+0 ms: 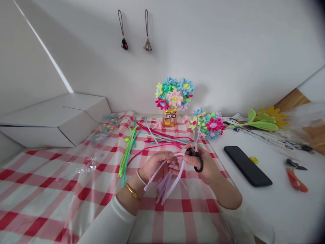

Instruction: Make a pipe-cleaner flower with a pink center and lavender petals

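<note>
The left hand (154, 166) is closed around a bunch of lilac pipe cleaners (167, 183), which are fanning downward toward six o'clock from the fist, and a gold bangle (133, 191) and a thin white band (141, 178) are sitting on that wrist. The right hand (203, 164) is gripping black-handled scissors (196, 144) just beside the bunch, with its fingers through the loops and the blades standing upright toward twelve o'clock. Both hands are hovering over a red-and-white checked cloth (48, 189) that is lying on the surface (279, 210). Loose magenta, teal and blue pipe cleaners (162, 137) are lying at twelve o'clock from the hands, and a green bundle of pipe cleaners (128, 152) is resting at ten o'clock. Farther toward twelve o'clock, a pipe-cleaner flower bouquet (175, 96) is standing in an orange can (170, 117), with a second bunch of flowers (212, 125) lying at one o'clock. A black phone (247, 166) is lying face down at three o'clock, an orange-handled tool (296, 179) is resting beyond it, and a white box (56, 122) is sitting at ten o'clock.
</note>
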`<state>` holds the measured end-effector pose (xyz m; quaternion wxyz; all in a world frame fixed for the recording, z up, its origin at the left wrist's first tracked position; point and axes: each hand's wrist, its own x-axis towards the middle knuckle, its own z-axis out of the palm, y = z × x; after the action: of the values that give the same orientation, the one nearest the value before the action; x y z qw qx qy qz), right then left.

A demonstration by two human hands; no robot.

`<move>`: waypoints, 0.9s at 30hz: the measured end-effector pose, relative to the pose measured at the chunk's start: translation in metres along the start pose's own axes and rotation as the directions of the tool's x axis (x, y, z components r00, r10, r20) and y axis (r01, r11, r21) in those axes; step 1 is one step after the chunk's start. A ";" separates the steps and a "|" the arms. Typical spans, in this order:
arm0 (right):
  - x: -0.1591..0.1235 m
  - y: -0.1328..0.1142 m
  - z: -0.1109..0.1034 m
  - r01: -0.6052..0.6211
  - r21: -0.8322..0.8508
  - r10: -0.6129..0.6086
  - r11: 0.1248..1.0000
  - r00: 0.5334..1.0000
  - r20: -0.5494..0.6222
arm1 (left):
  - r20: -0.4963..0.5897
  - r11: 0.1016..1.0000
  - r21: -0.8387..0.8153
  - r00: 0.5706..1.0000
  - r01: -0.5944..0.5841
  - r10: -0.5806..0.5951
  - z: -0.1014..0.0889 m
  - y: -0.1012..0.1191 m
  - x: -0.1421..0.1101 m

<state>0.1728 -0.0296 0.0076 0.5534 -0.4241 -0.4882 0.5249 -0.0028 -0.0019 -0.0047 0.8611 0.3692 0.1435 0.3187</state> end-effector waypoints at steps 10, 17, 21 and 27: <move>0.004 0.003 0.003 0.006 0.203 0.009 0.979 0.997 -0.072 | -0.032 0.999 0.032 0.999 0.010 -0.009 0.010 -0.019 0.006; 0.003 0.007 0.004 0.060 0.229 -0.023 0.972 0.987 -0.162 | 0.067 0.997 -0.011 0.995 0.071 -0.070 0.011 -0.020 0.005; 0.003 0.012 0.002 0.142 0.216 -0.099 0.966 0.975 -0.199 | 0.030 0.997 0.016 0.997 0.072 -0.072 0.010 -0.021 0.006; 0.005 0.015 0.000 0.122 0.223 -0.081 0.967 0.979 -0.186 | -0.019 0.997 0.058 0.998 0.058 -0.057 0.012 -0.020 0.006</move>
<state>0.1699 -0.0237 -0.0062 0.6665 -0.3749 -0.3938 0.5101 0.0158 -0.0148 -0.0109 0.8574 0.3873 0.1710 0.2925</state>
